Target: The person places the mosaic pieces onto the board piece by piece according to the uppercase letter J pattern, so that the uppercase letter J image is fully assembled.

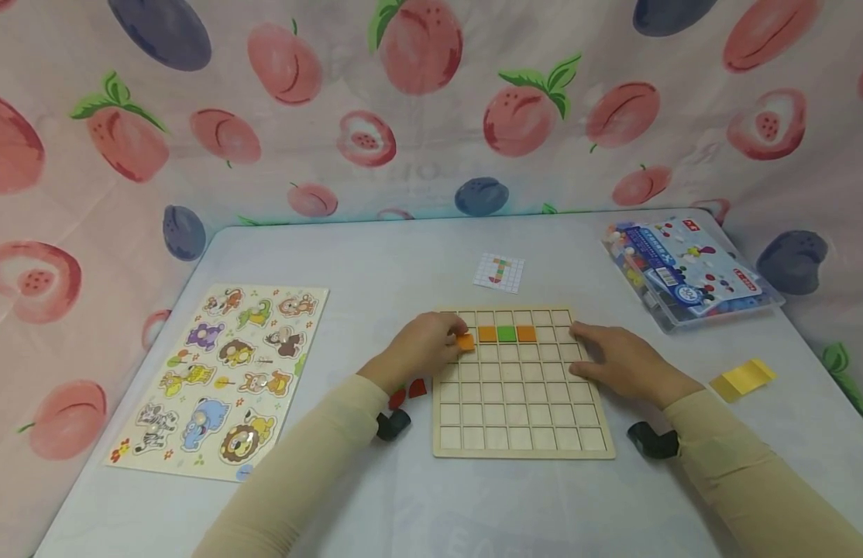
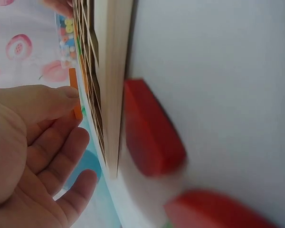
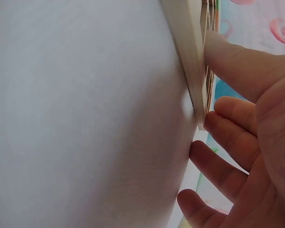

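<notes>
A wooden grid board [image 1: 522, 394] lies at the middle of the table. In its second row sit an orange tile [image 1: 487, 334], a green tile [image 1: 506, 333] and another orange tile [image 1: 526, 333]. My left hand [image 1: 426, 346] pinches a further orange tile [image 2: 75, 94] between thumb and forefinger, over the board's left edge. The right hand [image 1: 623, 363] touches the board's right edge with its fingers spread. Two red pieces [image 2: 154, 128] lie on the table beside the board's left side, near the left wrist. Behind the board lies a small pattern card [image 1: 500, 273].
An animal puzzle board [image 1: 218, 380] lies at the left. At the back right stands a clear plastic box [image 1: 692, 271] of colored pieces. A folded yellow paper [image 1: 743, 380] is near the right forearm. A peach-print cloth [image 1: 417, 116] hangs behind the table.
</notes>
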Available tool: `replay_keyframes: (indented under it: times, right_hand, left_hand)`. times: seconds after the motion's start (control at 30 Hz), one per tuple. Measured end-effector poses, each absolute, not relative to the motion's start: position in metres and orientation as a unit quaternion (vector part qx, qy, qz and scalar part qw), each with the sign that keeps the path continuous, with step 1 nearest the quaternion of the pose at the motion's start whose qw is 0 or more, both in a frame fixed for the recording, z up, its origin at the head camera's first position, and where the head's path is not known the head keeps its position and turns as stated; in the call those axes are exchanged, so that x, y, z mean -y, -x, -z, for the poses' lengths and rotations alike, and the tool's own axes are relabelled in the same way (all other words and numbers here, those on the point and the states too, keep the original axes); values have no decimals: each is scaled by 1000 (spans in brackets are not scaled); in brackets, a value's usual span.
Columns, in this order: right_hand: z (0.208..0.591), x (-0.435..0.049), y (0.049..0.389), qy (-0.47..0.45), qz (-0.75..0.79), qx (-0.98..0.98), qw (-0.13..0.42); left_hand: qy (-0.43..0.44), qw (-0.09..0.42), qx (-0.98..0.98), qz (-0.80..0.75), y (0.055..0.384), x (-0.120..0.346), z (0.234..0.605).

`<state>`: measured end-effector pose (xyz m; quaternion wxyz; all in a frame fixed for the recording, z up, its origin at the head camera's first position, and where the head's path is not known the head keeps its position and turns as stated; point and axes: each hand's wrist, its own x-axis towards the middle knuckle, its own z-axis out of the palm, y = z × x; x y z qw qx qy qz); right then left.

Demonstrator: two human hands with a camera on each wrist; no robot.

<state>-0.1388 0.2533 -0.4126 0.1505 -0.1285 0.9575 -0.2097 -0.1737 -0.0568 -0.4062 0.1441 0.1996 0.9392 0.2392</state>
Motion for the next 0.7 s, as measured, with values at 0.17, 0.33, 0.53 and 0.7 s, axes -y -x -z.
replay_keyframes:
  times: [0.17, 0.33, 0.53, 0.7]
  right_hand:
    - [412, -253, 139, 129, 212, -957, 152]
    - [412, -254, 139, 131, 214, -956, 152]
    - [412, -254, 139, 131, 215, -956, 152]
    - [412, -255, 139, 128, 216, -955, 154]
  left_hand:
    - [-209, 146, -938, -237, 172, 50, 407]
    - [-217, 152, -936, -233, 171, 43, 405]
    - [-237, 141, -932, -234, 169, 38, 405]
    - [-248, 135, -929, -237, 168, 34, 406]
